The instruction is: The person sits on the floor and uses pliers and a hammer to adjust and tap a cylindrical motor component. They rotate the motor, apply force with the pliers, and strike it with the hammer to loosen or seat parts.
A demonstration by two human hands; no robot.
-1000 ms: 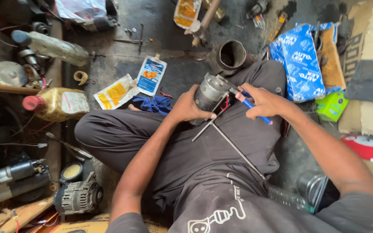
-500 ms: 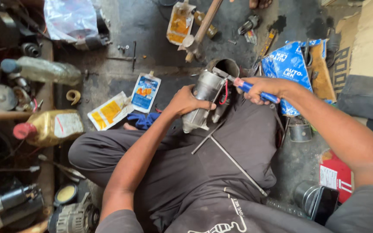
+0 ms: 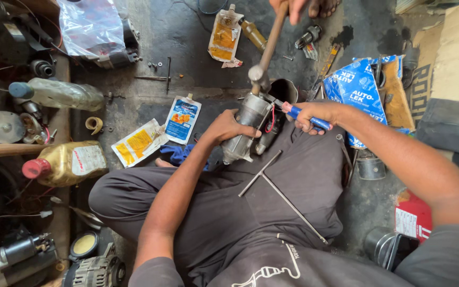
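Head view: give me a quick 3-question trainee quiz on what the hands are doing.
1. True or false: the left hand grips the grey cylindrical motor.
2. What does the right hand hold? A) blue-handled tool B) golden oil bottle C) blue bag
3. Where does the metal T-shaped wrench lie?

Key: 1 true. 2 A. 3 On the person's lap, touched by neither hand.
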